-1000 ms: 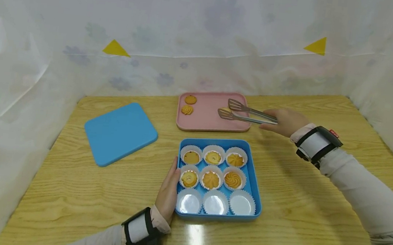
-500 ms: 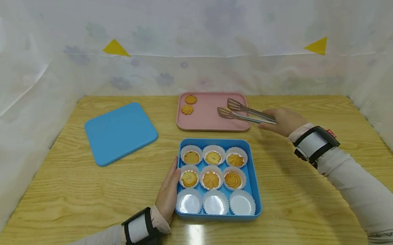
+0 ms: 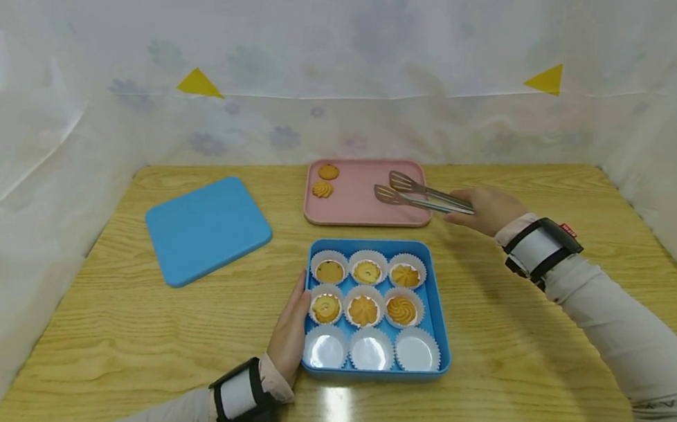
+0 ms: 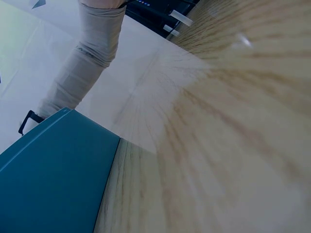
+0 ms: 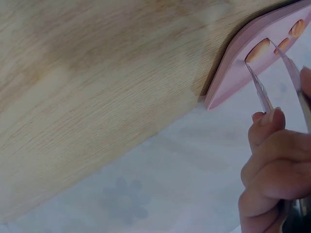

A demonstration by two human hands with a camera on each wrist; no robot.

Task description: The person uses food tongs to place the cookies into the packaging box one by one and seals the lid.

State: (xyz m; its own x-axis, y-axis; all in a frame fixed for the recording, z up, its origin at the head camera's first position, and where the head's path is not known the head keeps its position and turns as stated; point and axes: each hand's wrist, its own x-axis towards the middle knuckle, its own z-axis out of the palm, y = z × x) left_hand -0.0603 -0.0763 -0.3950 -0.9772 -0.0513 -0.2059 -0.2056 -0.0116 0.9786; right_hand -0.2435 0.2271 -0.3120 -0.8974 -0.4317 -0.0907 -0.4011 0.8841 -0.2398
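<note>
My right hand [image 3: 489,210] grips metal tongs [image 3: 430,200], their two slotted ends low over the right part of a pink tray [image 3: 347,215]. In the right wrist view, a cookie [image 5: 258,50] lies between the tips of the tongs; from above, the tongs mostly hide it. Two more cookies, one round [image 3: 328,171] and one swirled [image 3: 322,189], lie at the tray's left. My left hand [image 3: 288,334] rests along the left side of a blue box [image 3: 443,348], fingers extended. Paper cups fill the box: the back and middle rows hold cookies, the front cups [image 3: 371,349] none.
A blue lid [image 3: 207,231] lies flat on the wooden table [image 3: 172,352], left of the tray and box. White patterned sheeting [image 3: 357,46] with yellow triangles stands behind and at the sides. The pink tray lies just behind the box.
My right hand and the tongs have shifted slightly left over the tray, and the tongs' ends have drawn a little closer together. My left hand and the box have stayed put.
</note>
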